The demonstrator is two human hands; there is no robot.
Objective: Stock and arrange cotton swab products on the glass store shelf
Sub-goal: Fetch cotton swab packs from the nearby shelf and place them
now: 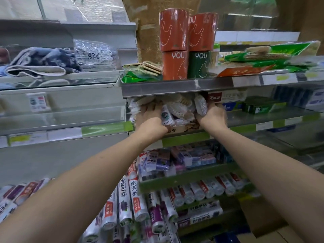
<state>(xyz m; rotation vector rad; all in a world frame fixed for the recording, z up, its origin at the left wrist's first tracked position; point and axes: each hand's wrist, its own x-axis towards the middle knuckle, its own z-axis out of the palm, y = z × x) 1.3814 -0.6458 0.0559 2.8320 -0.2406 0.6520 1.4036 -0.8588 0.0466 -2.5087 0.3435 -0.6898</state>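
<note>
Two bare forearms nearest the lens, reaching up and forward from the bottom corners. Beyond them, a tall run of store shelves [175, 88], metal-edged with glass panels, filling the whole view. On the top level, four stacked tubes [185, 48], three orange and one dark green, printed "YOU"; green flat packets [273, 55] to their right; folded towels [40, 63] on the neighbouring shelf at left. On the lower levels, rows of plastic-wrap rolls [133, 204] lying on their sides, and small purple and blue packs [177, 158] above them.

On the middle shelf, just under the metal lip, a heap of cotton swab packs [177, 107] in clear wrap, sitting in or on a shallow cardboard tray [178, 129] at the shelf's front edge. Left hand [150, 118] at the heap's left side, fingers curled into the packs, grip closed on them. Right hand [213, 114] at the heap's right side, fingers wrapped round a clear pack, grip holding it. Heap squeezed between both hands. A red box [214, 97] just behind the right hand.
</note>
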